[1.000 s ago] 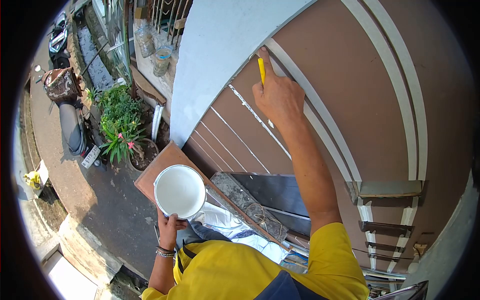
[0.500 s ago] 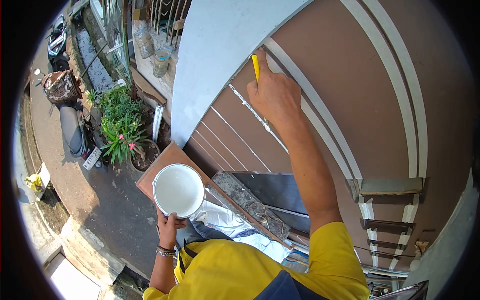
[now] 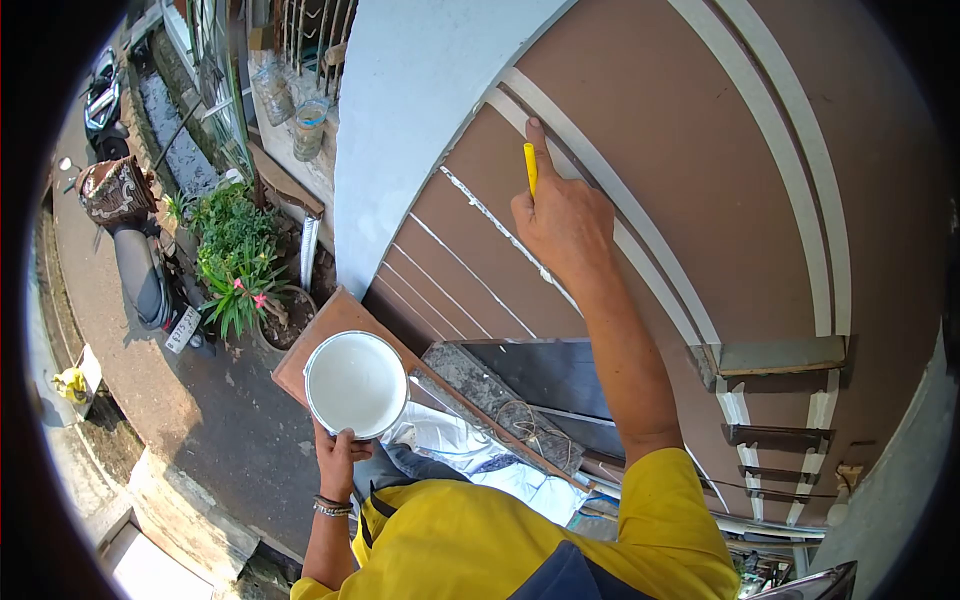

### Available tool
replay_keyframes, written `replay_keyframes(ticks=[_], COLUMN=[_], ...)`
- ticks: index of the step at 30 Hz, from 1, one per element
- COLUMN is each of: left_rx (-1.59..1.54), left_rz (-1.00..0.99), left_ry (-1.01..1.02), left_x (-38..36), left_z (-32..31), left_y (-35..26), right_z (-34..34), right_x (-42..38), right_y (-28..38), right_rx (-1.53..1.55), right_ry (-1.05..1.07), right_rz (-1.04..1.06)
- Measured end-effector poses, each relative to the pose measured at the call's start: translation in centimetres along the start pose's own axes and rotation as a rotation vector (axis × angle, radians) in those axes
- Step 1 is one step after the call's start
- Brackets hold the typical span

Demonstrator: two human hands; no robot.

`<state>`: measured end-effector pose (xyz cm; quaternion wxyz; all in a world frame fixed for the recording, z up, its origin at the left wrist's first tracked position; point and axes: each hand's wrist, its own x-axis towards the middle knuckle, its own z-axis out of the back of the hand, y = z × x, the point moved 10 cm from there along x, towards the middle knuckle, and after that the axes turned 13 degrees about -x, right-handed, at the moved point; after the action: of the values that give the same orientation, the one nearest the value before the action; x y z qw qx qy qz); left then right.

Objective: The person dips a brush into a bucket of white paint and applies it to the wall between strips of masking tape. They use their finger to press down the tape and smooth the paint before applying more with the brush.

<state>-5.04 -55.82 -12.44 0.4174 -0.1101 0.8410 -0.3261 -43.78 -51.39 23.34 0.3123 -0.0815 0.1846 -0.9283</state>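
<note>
My left hand (image 3: 342, 450) grips the lower rim side of a white paint bucket (image 3: 318, 385), thumb over its edge. The bucket is tilted so that its pale inside faces me. My right hand (image 3: 565, 215) is closed on a yellow handle (image 3: 530, 170); the handle's other end is hidden in the palm. The right index finger stretches out along a strip of masking tape (image 3: 640, 255) on the brown wall (image 3: 640, 110), its tip touching the tape near the upper end. A second tape strip (image 3: 570, 125) runs alongside, with a dark groove between the two.
A brown board (image 3: 330, 325) lies below the bucket. White lines (image 3: 490, 210) cross the wall, left of my right arm. More tape strips (image 3: 790, 130) curve at right. A potted plant (image 3: 240, 250) and a parked motorcycle (image 3: 145, 270) stand at left on the pavement.
My right hand has slid a little down along the tape, away from its upper end, and its index finger now shows stretched out. The left hand keeps the bucket where it was.
</note>
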Motion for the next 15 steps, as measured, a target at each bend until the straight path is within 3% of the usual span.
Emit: replay_keyframes(ticks=[15], left_rx=[0.001], left_rz=[0.030], left_ry=[0.065], left_x=[0.1], left_z=[-1.6], left_y=[1.5], right_z=[-3.6], right_x=[-7.2], right_y=[-5.5], right_rx=[-0.118], right_ry=[0.074], right_rz=[-0.056])
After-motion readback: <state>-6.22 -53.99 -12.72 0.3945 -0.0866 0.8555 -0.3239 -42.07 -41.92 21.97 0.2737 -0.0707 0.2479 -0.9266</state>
